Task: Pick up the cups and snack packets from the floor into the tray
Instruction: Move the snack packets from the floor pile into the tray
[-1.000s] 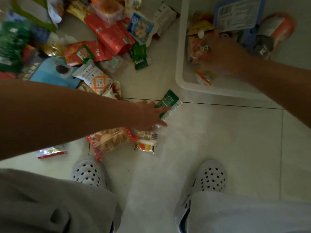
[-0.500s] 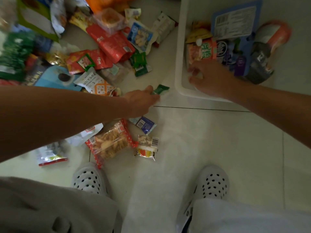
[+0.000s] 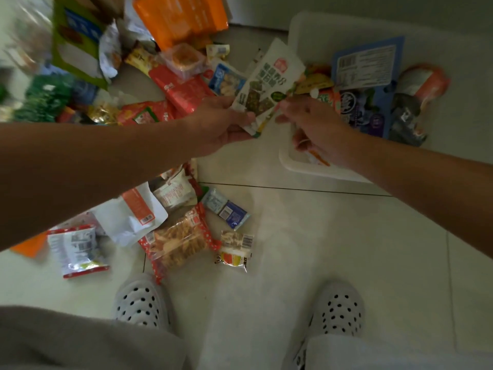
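Pale floor [image 3: 306,236] tiles with dark grout lines run under everything, and a white tray [image 3: 293,166] sits at the upper right, its near rim just past one grout line. Both hands meet over the tray's left edge on a white and green packet [image 3: 269,81], held off the floor. It bears a red square logo and green characters too soft to read. The left hand [image 3: 221,124] grips its lower left corner, and the right hand [image 3: 317,129] pinches its right edge between thumb and forefinger.

Inside the tray a blue pack [image 3: 394,84] shows a white label with a barcode and print too small to read; the things around it are dim and hard to tell apart.

On the floor by the left shoe [image 3: 141,300] lie a clear biscuit packet [image 3: 178,241] with red ends, a small blue packet [image 3: 226,212] and a little yellow packet [image 3: 236,249], the last two with barcodes. A white pouch [image 3: 133,214] with an orange label lies partly under the left forearm, which hides more of the pile. Bare tile lies between the shoes and right of the small packets, up to the tray. An orange bag [image 3: 181,17] is cut off at the top, and the upper left is blurred
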